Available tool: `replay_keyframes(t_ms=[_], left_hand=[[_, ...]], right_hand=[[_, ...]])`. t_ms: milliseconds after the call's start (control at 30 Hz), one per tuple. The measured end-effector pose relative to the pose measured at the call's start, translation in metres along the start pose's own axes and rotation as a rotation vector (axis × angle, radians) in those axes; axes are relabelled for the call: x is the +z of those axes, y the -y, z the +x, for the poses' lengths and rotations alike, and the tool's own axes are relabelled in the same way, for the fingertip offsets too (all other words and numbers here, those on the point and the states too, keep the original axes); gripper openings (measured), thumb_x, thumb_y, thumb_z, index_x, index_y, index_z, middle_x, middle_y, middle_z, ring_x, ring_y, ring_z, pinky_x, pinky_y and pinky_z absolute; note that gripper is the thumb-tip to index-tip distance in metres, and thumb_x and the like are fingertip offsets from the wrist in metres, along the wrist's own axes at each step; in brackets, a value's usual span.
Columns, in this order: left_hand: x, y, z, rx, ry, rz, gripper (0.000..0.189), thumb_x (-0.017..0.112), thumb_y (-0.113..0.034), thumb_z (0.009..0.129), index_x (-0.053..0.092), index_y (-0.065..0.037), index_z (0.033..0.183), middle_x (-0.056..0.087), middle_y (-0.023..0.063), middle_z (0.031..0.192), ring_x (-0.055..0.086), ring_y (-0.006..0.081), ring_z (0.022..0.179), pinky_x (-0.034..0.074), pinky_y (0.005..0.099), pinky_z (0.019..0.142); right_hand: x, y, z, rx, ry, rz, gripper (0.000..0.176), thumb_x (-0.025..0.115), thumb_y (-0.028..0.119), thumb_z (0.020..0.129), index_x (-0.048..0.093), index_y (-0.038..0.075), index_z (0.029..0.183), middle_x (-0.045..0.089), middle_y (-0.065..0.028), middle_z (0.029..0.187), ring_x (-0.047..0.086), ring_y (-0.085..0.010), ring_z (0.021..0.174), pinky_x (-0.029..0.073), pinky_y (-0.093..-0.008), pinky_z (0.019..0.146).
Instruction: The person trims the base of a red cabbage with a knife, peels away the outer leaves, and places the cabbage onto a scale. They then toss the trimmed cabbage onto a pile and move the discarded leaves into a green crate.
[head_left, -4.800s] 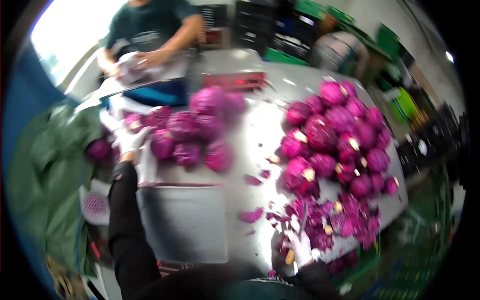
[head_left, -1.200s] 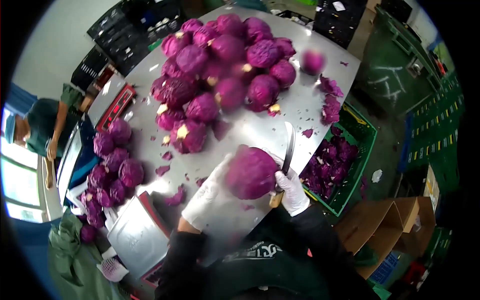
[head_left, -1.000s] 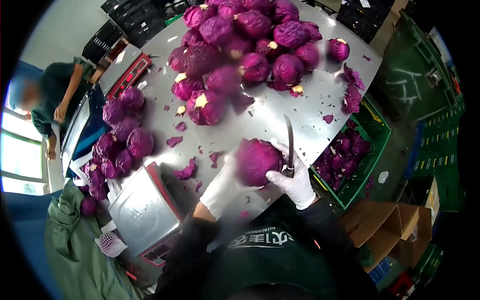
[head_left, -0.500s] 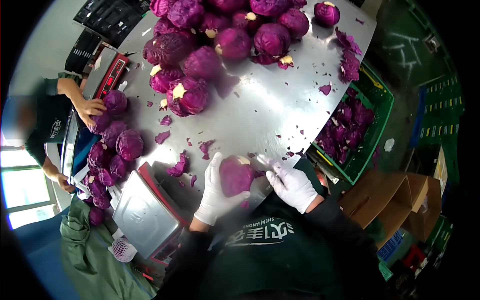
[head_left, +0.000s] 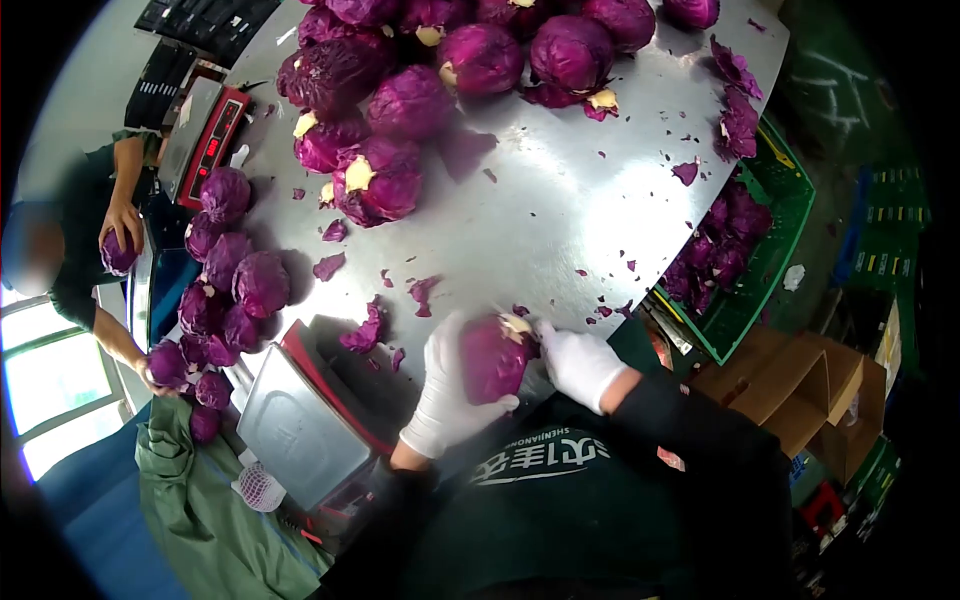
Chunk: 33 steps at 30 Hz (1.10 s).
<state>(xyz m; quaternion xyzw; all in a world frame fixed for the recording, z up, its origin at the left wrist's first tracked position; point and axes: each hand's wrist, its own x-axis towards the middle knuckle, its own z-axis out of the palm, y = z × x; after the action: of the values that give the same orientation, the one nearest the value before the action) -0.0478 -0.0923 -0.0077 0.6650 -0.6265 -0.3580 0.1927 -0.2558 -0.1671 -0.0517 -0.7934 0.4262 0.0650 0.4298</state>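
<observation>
My left hand [head_left: 445, 400], in a white glove, is wrapped round a red cabbage [head_left: 495, 365] from the left and below. The pale cut stem of this cabbage points up and away from me. Against its right side is my right hand [head_left: 583, 370], also gloved, with the fingers curled in at the leaves. Whatever those fingers pinch is hidden. Loose leaf pieces [head_left: 365, 330] lie on the steel table [head_left: 540, 220] left of my left hand.
Many red cabbages [head_left: 410, 100] are heaped at the table's far side. A scale [head_left: 300, 430] stands at my left, near another row of cabbages [head_left: 260, 285]. A green crate [head_left: 790, 240] with leaves is at the right. Across the left side, a person [head_left: 100, 240] handles cabbages by a second scale [head_left: 208, 145].
My right hand has moved in to the cabbage and its fingers have curled. My left hand still holds the cabbage. The other person's hands have moved, one now lifting a cabbage.
</observation>
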Motion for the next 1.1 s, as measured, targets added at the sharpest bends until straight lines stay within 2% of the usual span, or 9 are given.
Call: replay_keyframes(t_ms=[167, 300, 333, 400, 500, 633, 733, 800, 1100], left_hand=[[-0.005, 0.010, -0.011, 0.031, -0.010, -0.023, 0.125, 0.094, -0.030, 0.058, 0.017, -0.003, 0.152, 0.035, 0.0216, 0.140, 0.038, 0.0377, 0.132, 0.034, 0.0458, 0.112], [-0.008, 0.016, -0.031, -0.032, 0.034, -0.236, 0.127, 0.096, -0.028, 0.059, 0.014, -0.002, 0.152, 0.031, 0.0185, 0.147, 0.033, 0.0314, 0.138, 0.030, 0.0416, 0.116], [-0.006, 0.017, -0.031, -0.044, 0.063, -0.377, 0.127, 0.096, -0.027, 0.059, 0.013, -0.002, 0.152, 0.030, 0.0178, 0.148, 0.033, 0.0296, 0.139, 0.029, 0.0406, 0.117], [0.001, 0.013, -0.023, -0.027, -0.025, -0.335, 0.127, 0.096, -0.020, 0.060, 0.011, -0.002, 0.152, 0.031, 0.0168, 0.147, 0.035, 0.0255, 0.136, 0.031, 0.0393, 0.115], [0.020, 0.017, 0.002, 0.016, -0.194, -0.310, 0.124, 0.095, -0.014, 0.061, 0.011, -0.002, 0.152, 0.036, 0.0165, 0.143, 0.041, 0.0247, 0.132, 0.037, 0.0385, 0.112], [0.030, 0.024, 0.021, 0.031, -0.250, -0.314, 0.118, 0.093, -0.011, 0.062, 0.015, -0.002, 0.149, 0.036, 0.0155, 0.141, 0.043, 0.0247, 0.130, 0.039, 0.0383, 0.110], [0.031, 0.024, 0.027, 0.005, -0.263, -0.255, 0.118, 0.093, -0.014, 0.062, 0.015, -0.001, 0.149, 0.033, 0.0166, 0.143, 0.040, 0.0264, 0.133, 0.038, 0.0390, 0.111], [0.028, 0.020, 0.028, 0.024, -0.252, -0.207, 0.121, 0.094, -0.020, 0.060, 0.015, 0.000, 0.150, 0.029, 0.0191, 0.144, 0.036, 0.0295, 0.136, 0.035, 0.0402, 0.113], [0.028, 0.015, 0.034, -0.006, -0.293, -0.173, 0.120, 0.095, -0.023, 0.056, 0.020, 0.004, 0.146, 0.035, 0.0215, 0.137, 0.037, 0.0356, 0.130, 0.033, 0.0452, 0.111]], right_hand=[[-0.003, 0.002, 0.024, -0.094, 0.031, 0.034, 0.028, 0.047, 0.012, 0.093, 0.050, 0.000, 0.118, 0.068, -0.0266, 0.087, 0.067, -0.0435, 0.078, 0.054, -0.0520, 0.067], [-0.003, 0.010, 0.002, 0.258, 0.240, 0.966, 0.047, 0.056, 0.027, 0.101, 0.048, 0.003, 0.140, 0.066, -0.0051, 0.095, 0.062, -0.0086, 0.065, 0.050, -0.0274, 0.057], [-0.011, 0.025, -0.006, 0.268, 0.204, 1.036, 0.040, 0.057, 0.023, 0.100, 0.055, 0.003, 0.134, 0.069, -0.0094, 0.099, 0.066, -0.0123, 0.075, 0.053, -0.0294, 0.068], [0.017, 0.022, 0.003, -0.145, -0.258, 0.856, 0.036, 0.058, 0.021, 0.099, 0.061, 0.002, 0.129, 0.069, -0.0150, 0.105, 0.066, -0.0205, 0.087, 0.053, -0.0318, 0.079], [-0.007, 0.024, -0.003, -0.278, -0.418, 0.519, 0.037, 0.059, 0.019, 0.097, 0.061, 0.002, 0.129, 0.065, -0.0206, 0.117, 0.062, -0.0365, 0.100, 0.051, -0.0367, 0.089], [-0.016, 0.009, 0.002, -0.363, -0.652, 0.240, 0.041, 0.054, 0.025, 0.099, 0.056, 0.011, 0.138, 0.067, -0.0178, 0.114, 0.065, -0.0348, 0.093, 0.054, -0.0394, 0.082], [-0.026, 0.019, -0.021, -0.033, -0.434, 0.152, 0.044, 0.051, 0.026, 0.100, 0.051, 0.021, 0.144, 0.071, -0.0151, 0.100, 0.069, -0.0323, 0.078, 0.056, -0.0382, 0.071], [-0.013, 0.017, -0.019, -0.197, -0.543, -0.046, 0.056, 0.052, 0.028, 0.099, 0.037, 0.024, 0.153, 0.071, -0.0138, 0.092, 0.068, -0.0279, 0.062, 0.053, -0.0371, 0.053], [-0.014, 0.022, 0.009, -0.254, -0.586, -0.283, 0.062, 0.056, 0.029, 0.095, 0.036, 0.017, 0.153, 0.063, -0.0079, 0.071, 0.062, -0.0256, 0.051, 0.049, -0.0373, 0.047]])
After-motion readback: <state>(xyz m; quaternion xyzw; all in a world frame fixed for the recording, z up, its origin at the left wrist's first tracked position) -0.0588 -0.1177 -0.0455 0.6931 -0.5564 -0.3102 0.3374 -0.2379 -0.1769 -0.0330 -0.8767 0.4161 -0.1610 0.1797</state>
